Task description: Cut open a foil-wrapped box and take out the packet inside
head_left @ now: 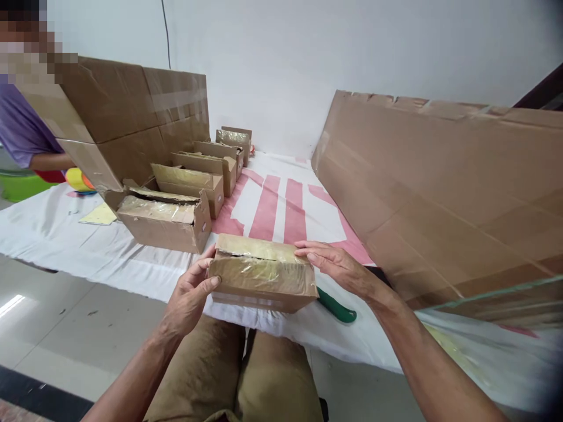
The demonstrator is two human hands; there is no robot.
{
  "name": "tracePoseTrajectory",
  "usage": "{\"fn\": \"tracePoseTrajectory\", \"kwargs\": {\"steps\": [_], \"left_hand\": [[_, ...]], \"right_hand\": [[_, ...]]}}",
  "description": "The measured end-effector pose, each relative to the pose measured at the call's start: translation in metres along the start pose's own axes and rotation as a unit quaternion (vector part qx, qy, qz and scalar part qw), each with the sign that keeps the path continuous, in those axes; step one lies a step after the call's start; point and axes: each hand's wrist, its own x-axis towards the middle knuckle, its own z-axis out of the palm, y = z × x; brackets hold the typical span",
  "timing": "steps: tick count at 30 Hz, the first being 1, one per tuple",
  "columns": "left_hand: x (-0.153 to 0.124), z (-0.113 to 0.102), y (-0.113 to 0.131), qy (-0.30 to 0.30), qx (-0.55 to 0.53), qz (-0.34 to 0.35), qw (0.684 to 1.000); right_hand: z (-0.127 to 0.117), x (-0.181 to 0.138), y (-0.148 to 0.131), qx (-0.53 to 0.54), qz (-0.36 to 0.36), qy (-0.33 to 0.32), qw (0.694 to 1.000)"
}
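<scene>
A small brown cardboard box (263, 280) with clear tape across its top sits at the table's front edge, close to my lap. My left hand (196, 287) grips its left end, thumb on the near side and fingers behind. My right hand (332, 264) lies with outstretched fingers on the box's top right corner, touching the flap. A narrow gap shows along the top between the taped flaps. Beside the right end of the box lies a green handle (338, 306); the rest of that tool is hidden.
Several similar cardboard boxes (165, 225) stand in a row to the left. Large cardboard panels rise at the left (132, 111) and right (457, 199). A white and pink cloth (294, 211) covers the table. At far left, a person in a purple sleeve (21, 126) sits behind the panel.
</scene>
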Motion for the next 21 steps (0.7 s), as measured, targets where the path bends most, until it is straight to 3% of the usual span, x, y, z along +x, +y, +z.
{"fn": "tracePoseTrajectory", "kwargs": {"steps": [9, 12, 16, 21], "left_hand": [[0.002, 0.003, 0.006, -0.005, 0.004, -0.034, 0.999], [0.001, 0.002, 0.007, 0.012, 0.04, -0.04, 0.998], [0.002, 0.005, 0.009, 0.034, 0.092, -0.033, 0.995], [0.01, 0.014, 0.01, 0.095, 0.171, 0.0, 0.981]], "right_hand": [[-0.009, 0.009, -0.022, -0.066, 0.016, -0.036, 0.997], [-0.011, -0.007, -0.022, -0.089, 0.0, 0.014, 0.996], [0.002, -0.048, 0.009, -0.16, 0.034, 0.114, 0.98], [0.051, -0.082, 0.071, -0.356, 0.047, 0.051, 0.932]]}}
